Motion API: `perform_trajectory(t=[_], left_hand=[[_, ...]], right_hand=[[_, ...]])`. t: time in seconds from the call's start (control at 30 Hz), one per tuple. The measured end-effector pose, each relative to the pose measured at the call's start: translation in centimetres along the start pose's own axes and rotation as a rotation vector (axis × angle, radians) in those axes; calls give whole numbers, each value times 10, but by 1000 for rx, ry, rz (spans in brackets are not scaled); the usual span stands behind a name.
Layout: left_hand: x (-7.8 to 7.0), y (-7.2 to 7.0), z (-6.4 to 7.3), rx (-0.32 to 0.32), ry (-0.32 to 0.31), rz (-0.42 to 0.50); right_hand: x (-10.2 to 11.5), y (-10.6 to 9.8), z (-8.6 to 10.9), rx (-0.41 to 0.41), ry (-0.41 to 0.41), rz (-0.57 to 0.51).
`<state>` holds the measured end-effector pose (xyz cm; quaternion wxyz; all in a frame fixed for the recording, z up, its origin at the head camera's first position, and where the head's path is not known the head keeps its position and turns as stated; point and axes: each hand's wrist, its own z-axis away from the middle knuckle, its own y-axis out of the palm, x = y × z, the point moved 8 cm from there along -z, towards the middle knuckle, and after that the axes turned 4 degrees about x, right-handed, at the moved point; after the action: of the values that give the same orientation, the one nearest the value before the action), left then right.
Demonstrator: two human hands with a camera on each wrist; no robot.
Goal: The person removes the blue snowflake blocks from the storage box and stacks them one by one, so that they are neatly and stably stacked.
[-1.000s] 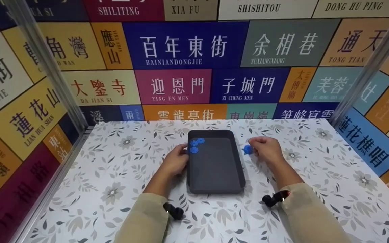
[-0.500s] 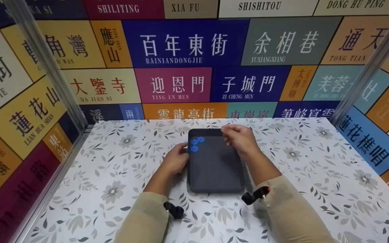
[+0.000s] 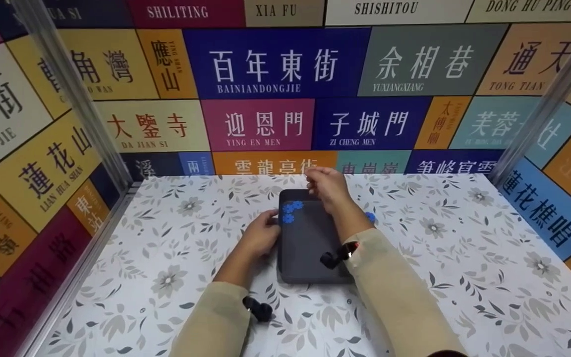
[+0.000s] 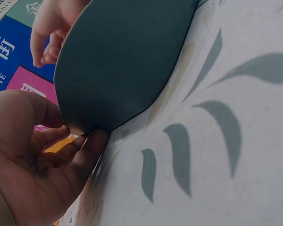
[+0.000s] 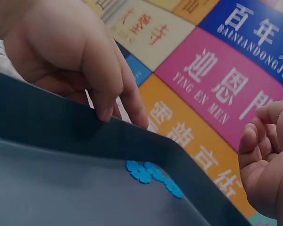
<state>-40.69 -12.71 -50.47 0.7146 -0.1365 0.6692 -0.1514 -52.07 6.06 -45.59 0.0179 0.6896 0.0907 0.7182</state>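
We see a dark grey tray [image 3: 310,243] lying on the tabletop [image 3: 166,238], its long sides running away from the person. In its far left corner sit 3 blue flowers [image 3: 288,218], lying flat and close together along the wall, with the rest of the visible tray floor bare. The left hand [image 3: 261,232] pinches the tray's left wall; in the left wrist view we see its thumb and fingers at the edge of the dark side. The right hand [image 3: 329,188] is raised over the tray's far edge, well apart from the left, its fingers curled in toward the thumb; we cannot tell whether anything is pinched between the tips. Just past the tray's right wall we make out 1 more blue piece [image 3: 371,216], partly hidden behind the right forearm, so its full shape is unclear to us. We see the person's tan sleeves [image 3: 216,317] reach in from below, and at each cuff sits a small black device [image 3: 260,310]. The tabletop is white with grey leaves and flowers. Behind it we see a wall of coloured signs [image 3: 275,64] with Chinese characters and Latin letters, and metal posts [image 3: 81,99] standing at the corners.
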Motion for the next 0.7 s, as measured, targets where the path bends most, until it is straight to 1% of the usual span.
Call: perform_trajectory(t=[0.13, 0.2, 0.33, 0.57, 0.63, 0.7], left_hand=[[-1, 0, 1, 5, -3, 2], [-2, -1, 1, 5, -4, 10], [-1, -1, 0, 7, -5, 16], [1, 0, -1, 10, -17, 3], [-1, 0, -1, 12, -7, -7], [-2, 0, 0, 13, 4, -15]], right_hand=[[-10, -8, -13, -30, -58, 143], [-15, -12, -17, -31, -83, 215], [-26, -18, -18, -24, -123, 362], [-37, -9, -16, 61, -199, 665], [-38, -6, -14, 85, -224, 749], [-38, -3, -12, 102, -249, 805]])
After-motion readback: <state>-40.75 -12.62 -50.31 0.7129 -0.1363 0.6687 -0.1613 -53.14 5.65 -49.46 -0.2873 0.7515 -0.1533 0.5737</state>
